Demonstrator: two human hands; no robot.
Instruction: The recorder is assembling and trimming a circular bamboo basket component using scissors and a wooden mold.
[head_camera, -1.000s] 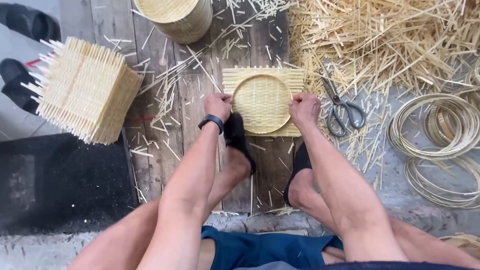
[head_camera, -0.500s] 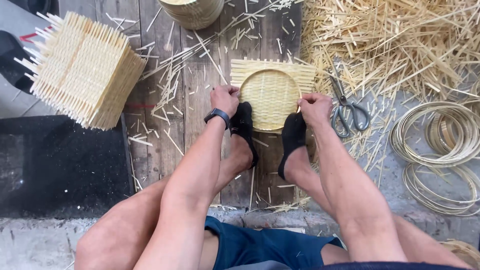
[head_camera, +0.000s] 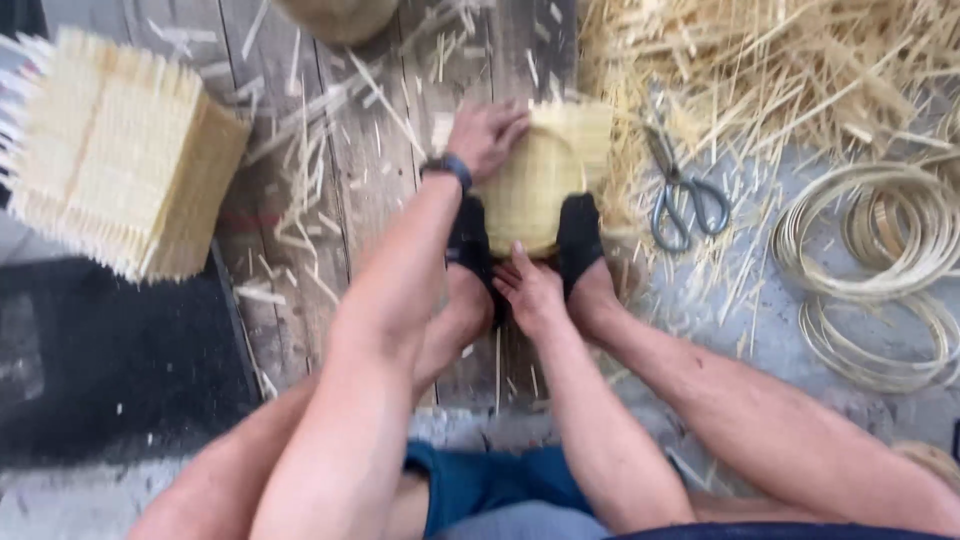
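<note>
Woven bamboo basket (head_camera: 535, 190) lay on the plank floor (head_camera: 330, 170), pinned at its near rim by two feet in dark socks (head_camera: 578, 240), which seemed to keep it from sliding while the hands worked on it. Its bowl looked empty. The left hand (head_camera: 485, 135) pressed flat with fingers spread on the rim at about ten o'clock, apparently bearing it down. The right hand (head_camera: 530, 290) rested at six o'clock between the feet, fingers loosely curled against the edge; whether it gripped a strip could not be told through the blur.

At three o'clock from the basket a pair of scissors (head_camera: 682, 185) lay within reach, blades pointing away. Beyond them, from one to two o'clock, spread a heap of loose bamboo splints (head_camera: 780, 70). Coiled bamboo hoops (head_camera: 870, 270) sat at four o'clock. Far out at nine o'clock stood a stack of square woven mats (head_camera: 110, 165) with bristling ends, and at twelve o'clock the bottom of another round basket (head_camera: 340, 15) showed, contents hidden.
</note>
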